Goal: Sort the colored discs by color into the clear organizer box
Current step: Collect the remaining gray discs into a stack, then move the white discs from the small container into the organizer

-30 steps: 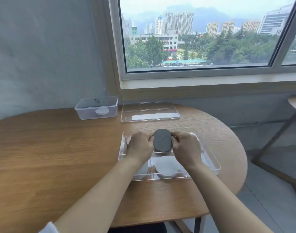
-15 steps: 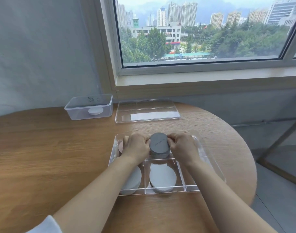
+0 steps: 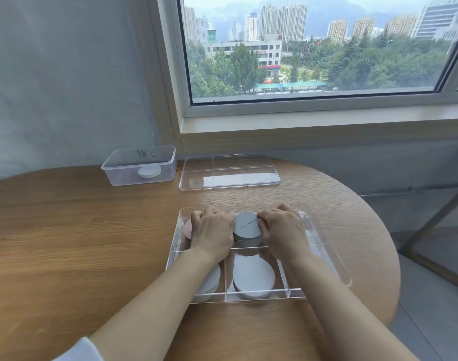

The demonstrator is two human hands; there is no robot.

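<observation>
- Grey disc [image 3: 248, 227]: sitting in the far middle compartment of the clear organizer box [image 3: 326, 252], its flat face turned up and tilted slightly toward the viewer; faint lettering is showing on that face but is too small to read.
- Left hand [image 3: 212, 234] and right hand [image 3: 283, 231]: each is pressing its fingertips against one side of the grey disc, so the grip is a two-handed pinch, fingers curled close with no visible gap to the rim.
- Step in hand, as judged: the grey disc is being seated in its compartment. The next move is calling for both hands to let go and lift clear without dragging the disc over the divider.
- Neighbouring contents: a pale disc [image 3: 254, 276] is lying in the near middle compartment, another pale disc [image 3: 212, 282] is lying partly hidden under the left forearm, and a pink disc [image 3: 187, 228] is showing at the far left compartment.
- Surroundings: the box is resting on the wooden desk [image 3: 79, 243]; its clear lid [image 3: 229, 171] is lying farther back, beside a small tub [image 3: 139, 165] holding one white disc [image 3: 149, 172].
</observation>
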